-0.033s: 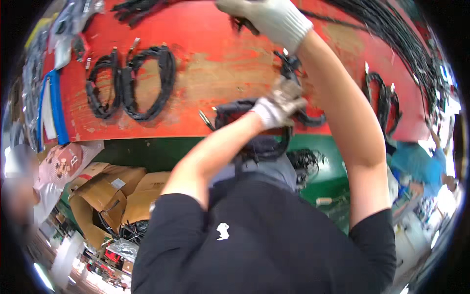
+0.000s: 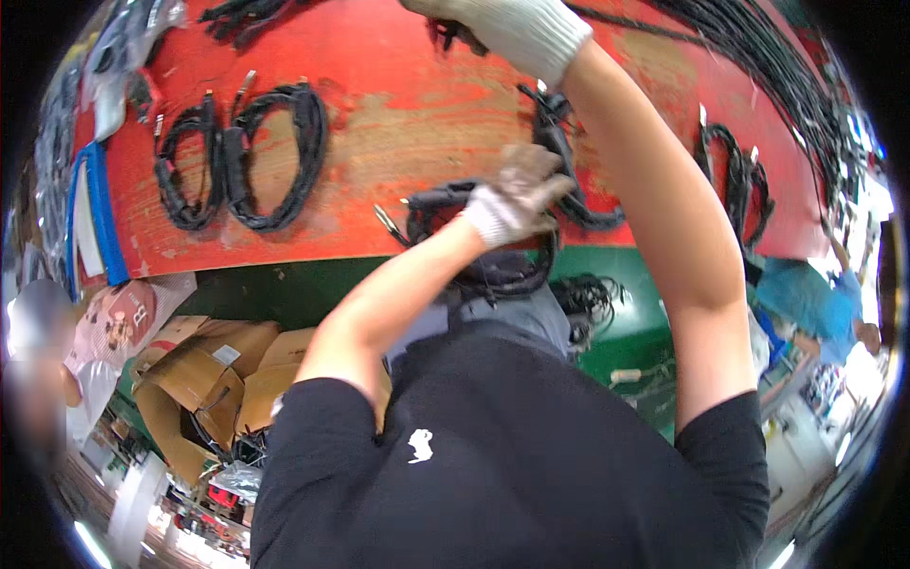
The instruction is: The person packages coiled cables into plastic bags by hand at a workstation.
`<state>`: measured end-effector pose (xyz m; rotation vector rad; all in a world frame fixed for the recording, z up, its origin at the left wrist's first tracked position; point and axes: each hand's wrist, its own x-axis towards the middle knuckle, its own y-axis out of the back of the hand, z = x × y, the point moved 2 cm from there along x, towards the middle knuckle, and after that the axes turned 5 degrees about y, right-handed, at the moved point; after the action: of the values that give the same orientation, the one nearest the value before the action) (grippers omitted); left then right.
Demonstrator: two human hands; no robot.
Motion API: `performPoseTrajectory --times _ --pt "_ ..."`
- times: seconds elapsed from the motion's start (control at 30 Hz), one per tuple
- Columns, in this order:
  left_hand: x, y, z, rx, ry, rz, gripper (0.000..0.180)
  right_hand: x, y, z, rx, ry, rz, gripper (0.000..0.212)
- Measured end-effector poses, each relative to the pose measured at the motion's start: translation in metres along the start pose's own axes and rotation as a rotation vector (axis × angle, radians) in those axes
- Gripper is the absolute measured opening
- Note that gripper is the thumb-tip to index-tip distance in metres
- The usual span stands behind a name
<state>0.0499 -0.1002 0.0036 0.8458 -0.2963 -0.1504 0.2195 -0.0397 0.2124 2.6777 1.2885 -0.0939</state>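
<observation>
My left hand [image 2: 519,194], in a soiled white knit glove, is over a coil of black cable [image 2: 436,201] at the table's near edge. Its thumb stands apart from the other fingers, which are blurred by motion. The coil hangs partly over the edge above my lap, and its metal plugs [image 2: 387,222] point left. Another black cable [image 2: 592,216] curves just right of that hand. My right hand [image 2: 507,30], gloved in white, reaches to the far side, with its fingers cut off by the upper edge. A small dark thing [image 2: 457,36] shows beneath it, too hidden to name.
Two coiled black cables [image 2: 277,156] lie left on the worn red table [image 2: 398,114], and another coil [image 2: 744,185] lies right. Long black cables [image 2: 758,76] run along the far right. Cardboard boxes [image 2: 213,365] stand below left. Other people are at both sides.
The whole view has shifted slightly, so the table's things sit a little farther left. My left hand's fingers have lifted and parted a little over the coil. My right arm is nearly unchanged.
</observation>
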Motion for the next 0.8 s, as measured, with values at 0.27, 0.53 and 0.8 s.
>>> performPoseTrajectory --times 0.27,0.53,0.8 --pt "-0.156 0.063 0.034 0.029 0.124 -0.034 0.064 -0.013 0.006 0.029 0.04 -0.095 -0.009 0.019" --pt "-0.198 0.006 0.04 -0.949 1.447 0.06 0.074 -0.024 0.004 0.045 -0.002 -0.091 -0.013 0.023" --pt "-0.192 -0.052 0.053 -1.404 1.43 0.612 0.064 -0.027 -0.013 0.039 -0.005 -0.075 -0.032 0.023"
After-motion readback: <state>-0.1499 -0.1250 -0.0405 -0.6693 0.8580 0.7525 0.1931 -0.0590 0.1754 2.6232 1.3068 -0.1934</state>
